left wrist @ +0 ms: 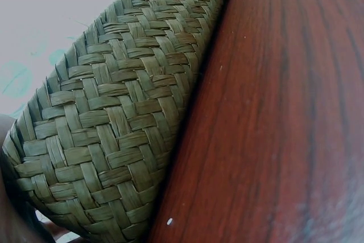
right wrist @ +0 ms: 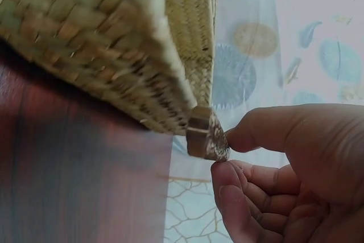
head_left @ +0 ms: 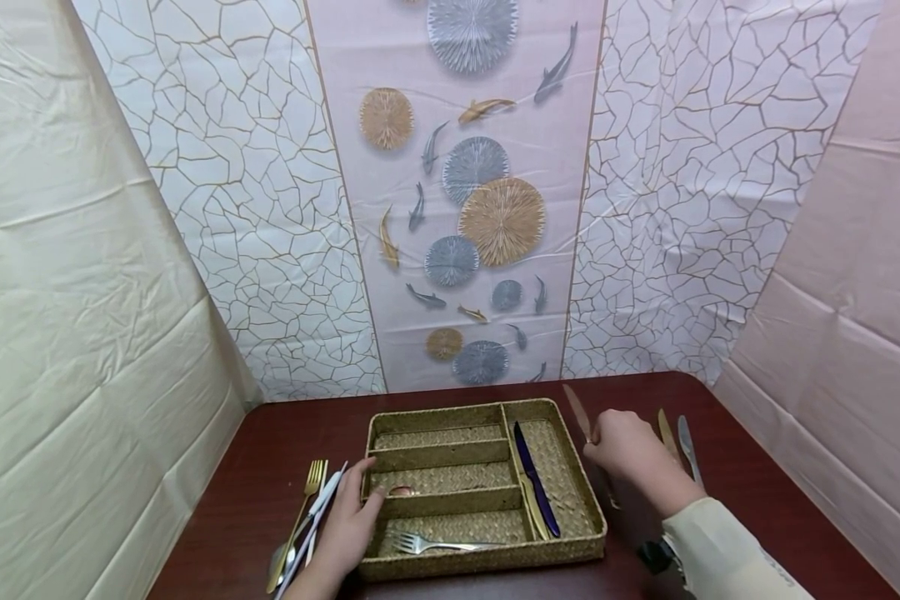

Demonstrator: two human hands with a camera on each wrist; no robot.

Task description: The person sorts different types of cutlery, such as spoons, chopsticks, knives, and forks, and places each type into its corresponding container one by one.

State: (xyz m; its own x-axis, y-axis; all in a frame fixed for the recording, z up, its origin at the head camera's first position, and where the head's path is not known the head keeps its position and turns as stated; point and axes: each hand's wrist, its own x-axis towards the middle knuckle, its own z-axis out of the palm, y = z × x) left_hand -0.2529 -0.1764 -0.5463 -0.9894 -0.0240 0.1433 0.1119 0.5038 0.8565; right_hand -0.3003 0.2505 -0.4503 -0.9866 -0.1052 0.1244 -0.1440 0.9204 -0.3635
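A woven cutlery tray [head_left: 487, 564] with several compartments lies on the table. My left hand [head_left: 348, 521] holds its left rim, fingertips reaching over the edge; the left wrist view shows the woven wall [left wrist: 119, 123] close up. Just right of the tray, my right hand [head_left: 628, 450] pinches a copper-coloured table knife [head_left: 579, 414], blade pointing away and left. In the right wrist view, thumb and fingertips grip the knife's handle [right wrist: 206, 135]. A dark purple knife [head_left: 536, 479] and a gold knife [head_left: 537, 512] lie in the tray's right compartment, and a silver fork [head_left: 435, 544] in the front one.
A small coppery piece [head_left: 402, 492], mostly hidden, lies in the middle compartment. Left of the tray are a gold fork [head_left: 311, 487] and several other utensils, partly behind the left hand. At the right lie another gold knife [head_left: 667, 433] and a silver knife [head_left: 687, 446].
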